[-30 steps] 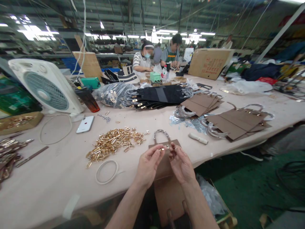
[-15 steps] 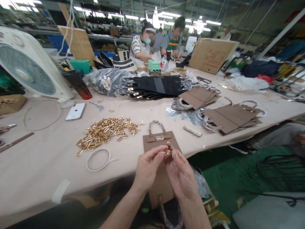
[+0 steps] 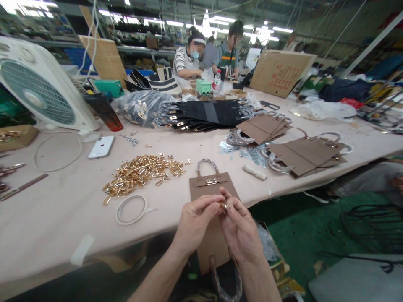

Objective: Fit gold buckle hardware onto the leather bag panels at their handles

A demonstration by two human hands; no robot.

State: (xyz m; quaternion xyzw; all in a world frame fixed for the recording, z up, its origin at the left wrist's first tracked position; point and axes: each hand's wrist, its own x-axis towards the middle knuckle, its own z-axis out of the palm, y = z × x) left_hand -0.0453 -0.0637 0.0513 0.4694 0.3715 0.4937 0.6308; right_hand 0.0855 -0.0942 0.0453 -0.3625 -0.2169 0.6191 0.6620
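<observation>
Scuffed dull-green floor (image 3: 291, 220), lower right. Long table under pale-pink cover (image 3: 78, 209). Slim white tube lights (image 3: 222, 19) glowing overhead. Long grey shelving (image 3: 135, 49) behind. Straight pale slanted pole (image 3: 371, 42), upper right.

The brown bag panel (image 3: 201, 191) at lower centre has a smooth, matt, leather-like face, and its handle (image 3: 206, 160) is sheathed in shiny, crinkled clear plastic. The clasp (image 3: 211, 181) on it is polished metal, as is the glinting heap of gold-coloured fittings (image 3: 138, 178) left of centre. From where I stand, the white phone (image 3: 101, 147) looks glossy, the fan (image 3: 36, 98) at upper left smooth plastic, the carton (image 3: 278, 73) at upper right dull cardboard.
</observation>
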